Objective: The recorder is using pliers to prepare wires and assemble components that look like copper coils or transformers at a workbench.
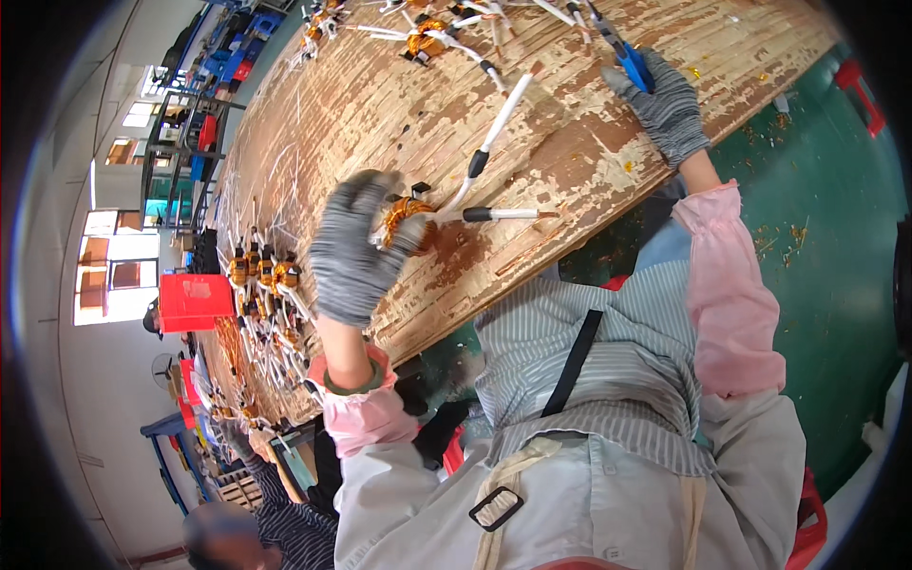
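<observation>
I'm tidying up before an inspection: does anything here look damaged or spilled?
The wooden tabletop looks damaged: its surface is patchy and flaked. Small orange-brown scraps also lie scattered on the green floor to its right, looking like stray litter.

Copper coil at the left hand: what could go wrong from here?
1. The copper coil has two white leads splayed across the table; turning it could snag or bend their bare copper tips.
2. The blue-handled tool in the right hand points toward other coils' leads, so it might nick one.
3. The left hand's knit glove could catch on wire.
</observation>
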{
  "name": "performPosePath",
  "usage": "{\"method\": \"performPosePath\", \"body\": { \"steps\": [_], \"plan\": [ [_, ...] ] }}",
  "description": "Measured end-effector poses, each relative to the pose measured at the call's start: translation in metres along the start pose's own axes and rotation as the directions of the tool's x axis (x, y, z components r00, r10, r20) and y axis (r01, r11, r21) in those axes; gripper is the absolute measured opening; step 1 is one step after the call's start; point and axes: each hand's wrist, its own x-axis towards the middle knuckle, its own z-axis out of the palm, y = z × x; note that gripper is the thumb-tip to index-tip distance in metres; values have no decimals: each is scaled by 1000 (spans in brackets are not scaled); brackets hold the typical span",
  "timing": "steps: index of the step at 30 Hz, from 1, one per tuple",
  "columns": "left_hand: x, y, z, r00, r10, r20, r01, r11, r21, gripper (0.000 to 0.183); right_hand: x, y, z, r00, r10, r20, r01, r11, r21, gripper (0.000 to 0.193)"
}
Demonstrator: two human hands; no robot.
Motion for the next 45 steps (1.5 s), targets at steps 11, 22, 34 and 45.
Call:
{"method": "performPosePath", "body": {
  "steps": [11,22,34,45],
  "plan": [
    [22,-14,52,918,217,332,-235,972,13,25,-2,-14,-6,999,14,-47,-14,1000,6,52],
    [43,-46,-36,923,-367,112,355,704,-616,21,0,-7,-9,996,86,32,-88,995,44,62],
    [42,-168,10,540,-736,408,803,596,12,26,-1,0,-2,1000,29,3,-29,967,254,55],
    [41,-87,16,836,-35,548,-210,902,378,72,1,8,-4,998,34,51,-43,982,185,52]
  ]
}}
